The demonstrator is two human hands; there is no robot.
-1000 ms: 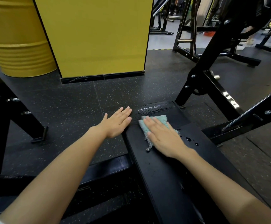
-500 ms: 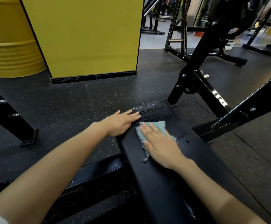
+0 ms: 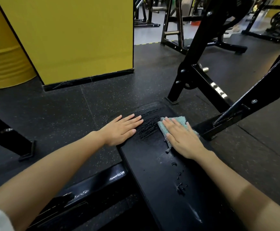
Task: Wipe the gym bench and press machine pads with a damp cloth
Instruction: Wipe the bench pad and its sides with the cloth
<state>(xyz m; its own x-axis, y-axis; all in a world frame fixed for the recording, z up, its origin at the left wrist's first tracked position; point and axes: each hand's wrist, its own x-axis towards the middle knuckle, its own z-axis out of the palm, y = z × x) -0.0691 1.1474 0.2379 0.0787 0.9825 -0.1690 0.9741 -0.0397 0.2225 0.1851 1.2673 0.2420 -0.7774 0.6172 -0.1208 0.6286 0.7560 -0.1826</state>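
A long black bench pad [image 3: 154, 165] runs from the lower middle of the view up to the centre. Its far end is streaked wet, and water drops lie along its right side. A teal cloth [image 3: 180, 121] lies flat on the pad's far right part. My right hand [image 3: 182, 139] presses down on the cloth with straight fingers, covering most of it. My left hand [image 3: 121, 129] rests flat on the pad's left edge, fingers straight, beside the wet streaks.
Black steel frame bars [image 3: 236, 110] of the machine rise close on the right of the pad. A yellow pillar [image 3: 75, 37] and a yellow drum [image 3: 4, 64] stand behind on speckled rubber flooring [image 3: 60, 117]. Another black frame leg [image 3: 10, 139] stands at the left.
My right hand has slid the cloth rightward across the pad's far end, leaving a wet streak. My left hand has moved from the pad's edge further onto it.
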